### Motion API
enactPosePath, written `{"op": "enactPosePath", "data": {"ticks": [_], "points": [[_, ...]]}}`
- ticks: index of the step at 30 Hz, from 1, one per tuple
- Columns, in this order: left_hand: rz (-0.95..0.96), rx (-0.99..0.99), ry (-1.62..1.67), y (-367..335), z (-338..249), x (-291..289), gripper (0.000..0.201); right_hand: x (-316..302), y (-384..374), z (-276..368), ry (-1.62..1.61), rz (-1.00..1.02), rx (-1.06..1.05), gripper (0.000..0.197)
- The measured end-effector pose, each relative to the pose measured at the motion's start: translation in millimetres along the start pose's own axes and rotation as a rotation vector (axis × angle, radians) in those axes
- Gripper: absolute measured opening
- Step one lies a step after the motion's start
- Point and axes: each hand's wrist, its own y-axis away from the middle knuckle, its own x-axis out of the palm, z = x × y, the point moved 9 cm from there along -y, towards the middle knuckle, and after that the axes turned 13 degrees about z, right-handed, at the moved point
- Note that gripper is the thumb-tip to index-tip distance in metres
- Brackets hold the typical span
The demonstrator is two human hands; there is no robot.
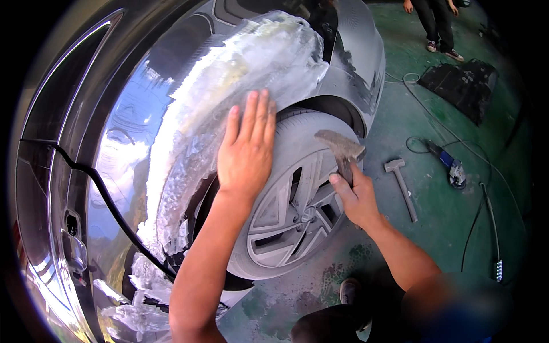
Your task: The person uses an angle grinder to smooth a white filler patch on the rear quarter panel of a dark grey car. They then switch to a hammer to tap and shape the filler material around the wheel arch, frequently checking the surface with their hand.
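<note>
My left hand point(247, 148) lies flat, fingers stretched out, against the lower edge of a sanded car fender point(269, 57) above the wheel arch. The fender's bare, whitish-grey patch is rough and streaked, with dark glossy paint around it. In my right hand point(357, 197) is a hammer point(342, 150) with a worn, dusty head, gripped by the handle just below it. The hammer's head is up, in front of the dusty wheel point(303, 214) and apart from the fender. My right fingers hide most of the handle.
A second hammer point(403, 186) lies on the green floor point(423, 240), right of the wheel. Beyond it are an angle grinder point(449, 166), a hose point(446, 128) and a black panel point(462, 86). Another person point(436, 26) stands at the far right. A black cable point(108, 206) runs along the car's side.
</note>
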Motion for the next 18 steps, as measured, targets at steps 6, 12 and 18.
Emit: {"op": "enactPosePath", "data": {"ticks": [6, 12, 18], "points": [[0.011, 0.115, 0.085, 0.9, -3.8, -9.9, 0.064, 12.0, -39.8, 19.2, -0.113, -0.039, -0.046, 0.037], [0.100, 0.080, 0.021, 67.5, 40.5, -6.2, 0.066, 23.7, -73.0, 65.3, -0.011, -0.094, -0.239, 0.040], [0.090, 0.055, -0.037, 74.4, 41.9, -3.4, 0.052, 32.7, -88.4, 64.2, 0.059, -0.048, -0.243, 0.039]]}}
